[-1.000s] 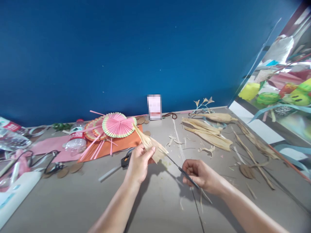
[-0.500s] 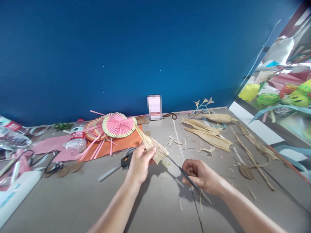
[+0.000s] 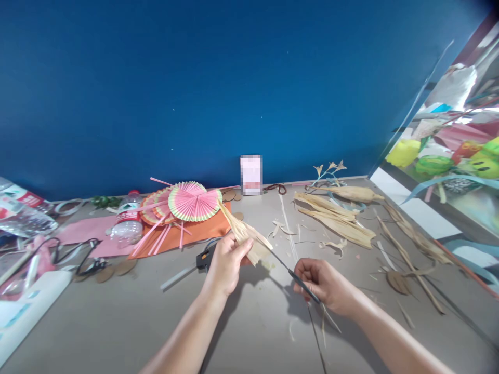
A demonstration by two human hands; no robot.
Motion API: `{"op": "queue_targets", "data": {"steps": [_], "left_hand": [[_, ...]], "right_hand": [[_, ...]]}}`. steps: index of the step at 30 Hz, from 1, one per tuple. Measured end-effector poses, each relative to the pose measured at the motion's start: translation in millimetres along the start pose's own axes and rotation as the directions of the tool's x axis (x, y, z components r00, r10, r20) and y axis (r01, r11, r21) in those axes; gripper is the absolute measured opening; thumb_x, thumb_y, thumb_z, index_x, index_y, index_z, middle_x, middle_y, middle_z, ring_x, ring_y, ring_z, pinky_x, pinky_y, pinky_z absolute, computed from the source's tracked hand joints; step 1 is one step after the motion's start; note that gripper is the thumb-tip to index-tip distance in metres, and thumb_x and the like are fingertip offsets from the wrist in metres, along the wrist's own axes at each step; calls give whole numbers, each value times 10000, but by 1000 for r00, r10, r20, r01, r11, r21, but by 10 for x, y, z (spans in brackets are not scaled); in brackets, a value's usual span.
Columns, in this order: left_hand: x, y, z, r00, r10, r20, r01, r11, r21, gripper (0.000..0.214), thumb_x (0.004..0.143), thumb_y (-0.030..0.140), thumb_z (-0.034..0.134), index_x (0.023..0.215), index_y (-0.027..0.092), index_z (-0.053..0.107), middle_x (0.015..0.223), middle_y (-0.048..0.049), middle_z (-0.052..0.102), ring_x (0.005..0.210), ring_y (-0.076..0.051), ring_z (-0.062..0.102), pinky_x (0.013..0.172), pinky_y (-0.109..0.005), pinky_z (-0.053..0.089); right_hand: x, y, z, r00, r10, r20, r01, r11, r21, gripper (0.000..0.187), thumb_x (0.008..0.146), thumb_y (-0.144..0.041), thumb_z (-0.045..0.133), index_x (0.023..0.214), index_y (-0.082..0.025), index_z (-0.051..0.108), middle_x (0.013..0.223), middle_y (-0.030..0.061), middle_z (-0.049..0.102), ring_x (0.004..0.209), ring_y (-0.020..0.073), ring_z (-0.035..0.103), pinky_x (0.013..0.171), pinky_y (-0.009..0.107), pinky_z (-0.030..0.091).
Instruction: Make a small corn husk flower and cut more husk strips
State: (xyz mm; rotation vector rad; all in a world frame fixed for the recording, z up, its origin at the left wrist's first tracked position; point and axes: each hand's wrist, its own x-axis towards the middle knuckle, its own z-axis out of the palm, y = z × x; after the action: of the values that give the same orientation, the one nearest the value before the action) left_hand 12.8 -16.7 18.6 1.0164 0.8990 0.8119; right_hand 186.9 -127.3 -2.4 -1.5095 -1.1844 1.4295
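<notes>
"What was nearest us?"

"The right hand (image 3: pixel 322 283), low over the table (image 3: pixel 136 322). Its fingers were curled round what looked like scissors (image 3: pixel 302 286), aimed away and leftward. Whether the blades were parted, I couldn't tell."

"And the left hand (image 3: pixel 226 265)?"

"A touch farther off, pinching the husk (image 3: pixel 246 229) between thumb and fingers. The husk was in the air above the table, its narrow end slanting up toward the fan (image 3: pixel 195 201). The blade tip was right at its wide edge (from where I stood, touching or only just beside was hard to judge)."

"How was such a cut best made?"

"With the pinch near the blades, I'd say, so thin husk wouldn't fold or tear, but with the fingertips off the cutting line. Short snips, too, and the left hand doing the turning."

"Anything to mind?"

"Perhaps the glue gun (image 3: pixel 205 258), just beside the left hand. Beyond it came the bottle (image 3: pixel 128 221) at the left and loose husks (image 3: pixel 339 221) at the right, then a pale card (image 3: pixel 251 175), blurred, by the blue wall (image 3: pixel 234 78)."
</notes>
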Motion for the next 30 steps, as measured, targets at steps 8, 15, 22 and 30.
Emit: {"op": "queue_targets", "data": {"steps": [8,15,22,30], "left_hand": [[-21,40,13,1000,-4,20,4,1000,-2,246,623,292,661,790,133,577,587,8,615,507,-111,561,461,-194,432],[-37,-1,21,997,-7,81,3,999,46,247,650,298,640,819,127,585,619,-6,631,541,-141,584,497,-227,459],[-31,-26,32,996,-5,92,0,999,48,231,663,294,633,802,119,574,605,-1,611,530,-131,570,491,-224,455],[-22,-28,16,996,3,93,-7,999,46,206,666,281,626,773,123,548,599,7,585,532,-123,556,516,-232,452]], "right_hand": [[4,-35,-11,999,26,-27,-27,999,-43,342,636,-424,668,640,-143,472,442,-65,441,421,55,394,432,191,261],[-1,-68,-5,998,47,-29,-48,999,-18,329,621,-397,681,633,-140,476,439,-64,461,413,45,379,422,184,258],[4,-51,5,999,50,-22,-50,999,15,309,623,-375,682,628,-139,482,438,-61,478,414,46,401,423,181,270],[-22,-63,-4,997,77,-30,-76,997,21,324,616,-393,682,613,-142,477,413,-67,461,406,51,419,423,184,278]]}}
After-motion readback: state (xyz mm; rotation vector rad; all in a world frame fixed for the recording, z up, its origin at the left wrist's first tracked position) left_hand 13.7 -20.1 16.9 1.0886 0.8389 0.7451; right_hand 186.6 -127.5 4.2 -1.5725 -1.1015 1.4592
